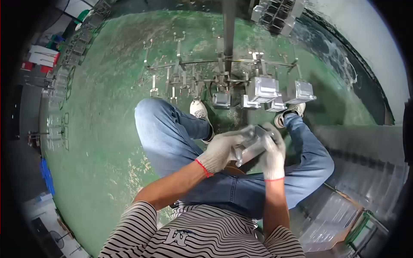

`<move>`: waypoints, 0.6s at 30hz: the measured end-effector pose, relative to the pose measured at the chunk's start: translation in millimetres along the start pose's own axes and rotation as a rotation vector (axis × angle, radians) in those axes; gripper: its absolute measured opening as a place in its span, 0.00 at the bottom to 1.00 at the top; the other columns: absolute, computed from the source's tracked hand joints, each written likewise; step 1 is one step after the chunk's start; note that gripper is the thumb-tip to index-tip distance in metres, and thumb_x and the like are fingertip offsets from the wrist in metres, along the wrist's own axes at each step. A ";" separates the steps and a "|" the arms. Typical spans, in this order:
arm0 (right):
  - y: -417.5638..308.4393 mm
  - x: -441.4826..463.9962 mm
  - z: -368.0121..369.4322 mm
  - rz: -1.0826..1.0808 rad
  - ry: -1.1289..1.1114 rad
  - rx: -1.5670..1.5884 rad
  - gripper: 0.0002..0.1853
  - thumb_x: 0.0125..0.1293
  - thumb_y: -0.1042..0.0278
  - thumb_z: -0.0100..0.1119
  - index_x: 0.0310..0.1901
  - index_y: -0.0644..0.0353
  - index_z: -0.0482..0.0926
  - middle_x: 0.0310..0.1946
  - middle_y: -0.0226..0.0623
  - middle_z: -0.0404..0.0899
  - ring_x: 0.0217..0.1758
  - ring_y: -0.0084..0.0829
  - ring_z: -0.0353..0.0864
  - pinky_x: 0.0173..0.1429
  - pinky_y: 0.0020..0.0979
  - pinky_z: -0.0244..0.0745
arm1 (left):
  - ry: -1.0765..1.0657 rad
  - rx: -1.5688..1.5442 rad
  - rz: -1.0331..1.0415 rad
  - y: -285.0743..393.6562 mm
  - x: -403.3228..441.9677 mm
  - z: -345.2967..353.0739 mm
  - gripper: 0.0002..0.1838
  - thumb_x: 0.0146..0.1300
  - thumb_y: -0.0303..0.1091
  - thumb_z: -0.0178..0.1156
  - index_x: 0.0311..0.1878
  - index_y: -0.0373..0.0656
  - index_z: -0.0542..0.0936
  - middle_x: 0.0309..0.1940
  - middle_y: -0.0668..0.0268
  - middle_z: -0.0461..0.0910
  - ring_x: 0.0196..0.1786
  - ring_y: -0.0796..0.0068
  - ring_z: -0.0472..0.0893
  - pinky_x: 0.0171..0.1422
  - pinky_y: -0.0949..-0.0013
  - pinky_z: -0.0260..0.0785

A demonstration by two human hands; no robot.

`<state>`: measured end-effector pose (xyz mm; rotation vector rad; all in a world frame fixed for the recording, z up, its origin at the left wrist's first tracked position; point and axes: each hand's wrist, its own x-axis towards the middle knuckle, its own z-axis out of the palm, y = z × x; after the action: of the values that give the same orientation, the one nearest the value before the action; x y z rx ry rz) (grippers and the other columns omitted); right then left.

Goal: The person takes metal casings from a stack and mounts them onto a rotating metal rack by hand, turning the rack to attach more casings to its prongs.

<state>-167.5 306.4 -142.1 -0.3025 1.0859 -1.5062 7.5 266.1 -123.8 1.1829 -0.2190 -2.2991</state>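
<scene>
My left hand point(220, 151), in a pale knitted work glove with a red cuff edge, is closed on the left side of a grey, box-shaped metal housing point(254, 145). My right hand point(274, 152), gloved the same way, grips its right side. The housing is tilted above my lap, and parts of it are covered by my fingers or blurred. Just beyond my hands stands a metal hanging rack point(229, 43) with hooked arms. Several similar grey housings point(263, 89) hang on its right half, while bare hooks point(153, 88) show on its left.
Stacked grey parts point(329, 210) in a carton lie at the lower right, beside a green metal frame point(359, 230). More loaded racks point(56, 107) line the left. Another rack of parts point(277, 17) stands at the top, near a wet floor patch. Both my shoes touch the green floor point(103, 116).
</scene>
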 end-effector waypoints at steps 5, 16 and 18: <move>58.0 83.5 51.1 0.511 -0.238 0.273 0.16 0.75 0.58 0.56 0.49 0.64 0.81 0.45 0.45 0.85 0.44 0.38 0.87 0.50 0.42 0.85 | 0.377 0.418 0.237 44.5 3.9 -22.3 0.29 0.66 0.49 0.65 0.60 0.35 0.82 0.49 0.63 0.86 0.49 0.74 0.84 0.53 0.70 0.75; 66.6 110.7 109.4 0.513 -0.154 0.588 0.22 0.74 0.48 0.56 0.52 0.61 0.80 0.43 0.47 0.85 0.42 0.47 0.87 0.49 0.51 0.85 | 0.423 0.835 0.346 175.0 30.7 21.3 0.20 0.61 0.46 0.70 0.43 0.35 0.88 0.34 0.66 0.85 0.38 0.78 0.78 0.45 0.73 0.68; 62.7 111.9 112.0 0.524 -0.109 0.553 0.20 0.74 0.49 0.55 0.52 0.59 0.80 0.43 0.45 0.86 0.42 0.46 0.87 0.49 0.51 0.85 | 0.411 0.844 0.365 177.5 39.7 16.5 0.19 0.59 0.44 0.71 0.41 0.34 0.88 0.34 0.65 0.85 0.37 0.78 0.78 0.44 0.73 0.69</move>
<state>-77.3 165.3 -172.7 0.2676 0.5631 -1.2309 44.9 94.1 -75.2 1.7863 -1.2132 -1.6030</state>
